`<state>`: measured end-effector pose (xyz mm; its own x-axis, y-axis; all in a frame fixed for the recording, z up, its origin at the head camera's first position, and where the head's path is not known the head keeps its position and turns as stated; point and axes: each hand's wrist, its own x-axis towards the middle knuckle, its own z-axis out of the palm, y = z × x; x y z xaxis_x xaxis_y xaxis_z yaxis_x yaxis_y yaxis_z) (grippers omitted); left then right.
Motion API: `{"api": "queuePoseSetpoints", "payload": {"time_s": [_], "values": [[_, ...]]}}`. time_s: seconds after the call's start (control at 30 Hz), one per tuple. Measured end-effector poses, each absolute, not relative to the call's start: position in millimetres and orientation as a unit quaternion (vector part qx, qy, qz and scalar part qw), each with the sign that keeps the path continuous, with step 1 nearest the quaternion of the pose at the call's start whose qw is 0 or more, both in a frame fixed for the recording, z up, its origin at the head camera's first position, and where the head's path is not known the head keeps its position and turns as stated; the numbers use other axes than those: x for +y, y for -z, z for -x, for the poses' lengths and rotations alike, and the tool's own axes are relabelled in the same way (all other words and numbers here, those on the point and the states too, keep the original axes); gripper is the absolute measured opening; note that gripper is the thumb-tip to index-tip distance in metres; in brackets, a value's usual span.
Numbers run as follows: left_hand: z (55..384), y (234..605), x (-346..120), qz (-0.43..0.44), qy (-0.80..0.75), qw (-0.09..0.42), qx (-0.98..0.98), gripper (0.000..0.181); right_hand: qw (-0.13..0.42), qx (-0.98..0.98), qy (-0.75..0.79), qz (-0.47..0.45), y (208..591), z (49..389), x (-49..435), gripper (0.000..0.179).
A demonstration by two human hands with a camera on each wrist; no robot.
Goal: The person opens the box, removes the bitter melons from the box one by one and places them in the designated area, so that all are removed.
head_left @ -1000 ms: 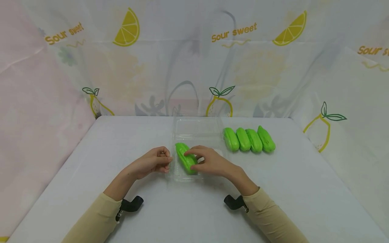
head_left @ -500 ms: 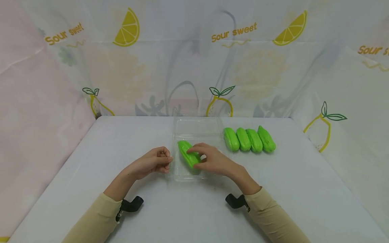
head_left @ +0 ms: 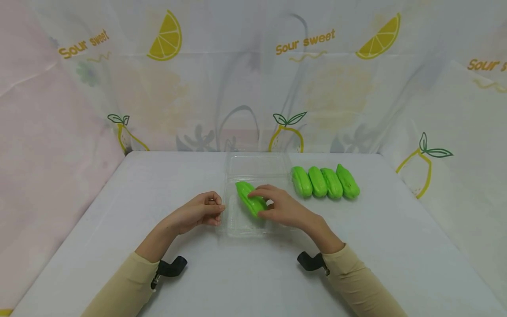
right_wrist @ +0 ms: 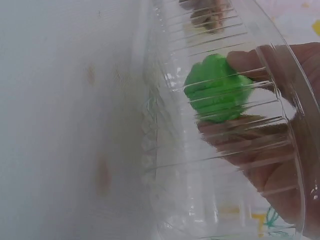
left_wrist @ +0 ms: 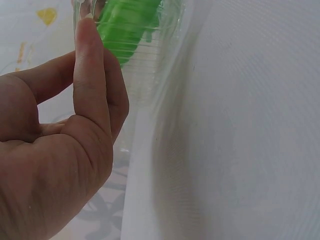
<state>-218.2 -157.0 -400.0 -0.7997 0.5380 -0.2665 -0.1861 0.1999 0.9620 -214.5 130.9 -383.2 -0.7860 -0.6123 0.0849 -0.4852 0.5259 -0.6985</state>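
In the head view a clear plastic clamshell box (head_left: 242, 234) lies open on the table, its lid (head_left: 259, 166) folded back. My left hand (head_left: 201, 212) pinches the box's left rim between thumb and fingers. Over the box's tray, my right hand (head_left: 280, 207) grips a bright green ridged gourd (head_left: 248, 197) between thumb and fingertips. The gourd lies slanted, its far end pointing left. Through the clear wall, the right wrist view shows the gourd's lobed end (right_wrist: 217, 90) between thumb and fingers. The left wrist view shows the thumb (left_wrist: 90, 75) at the rim.
Several more green gourds (head_left: 317, 181) lie side by side on the table, just right of the box. White cloth (head_left: 237, 281) covers the table. A printed curtain (head_left: 253, 88) stands at the back and sides.
My right hand has moved the gourd a little to the right and away from me within the box. The left hand has stayed at the rim.
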Motion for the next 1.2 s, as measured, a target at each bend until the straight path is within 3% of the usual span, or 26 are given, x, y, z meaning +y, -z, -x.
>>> {"api": "queuePoseSetpoints", "payload": {"time_s": [0.73,1.2], "values": [[217.6,400.6,-157.1,-0.125,-0.623,0.291,0.715,0.015,0.075,0.860,0.403,0.305,377.1,217.3,153.7,0.049],[216.7,397.7,-157.6,-0.133,-0.621,0.290,0.717,0.017,0.023,0.863,0.422,0.278,367.4,221.7,176.0,0.051]]}}
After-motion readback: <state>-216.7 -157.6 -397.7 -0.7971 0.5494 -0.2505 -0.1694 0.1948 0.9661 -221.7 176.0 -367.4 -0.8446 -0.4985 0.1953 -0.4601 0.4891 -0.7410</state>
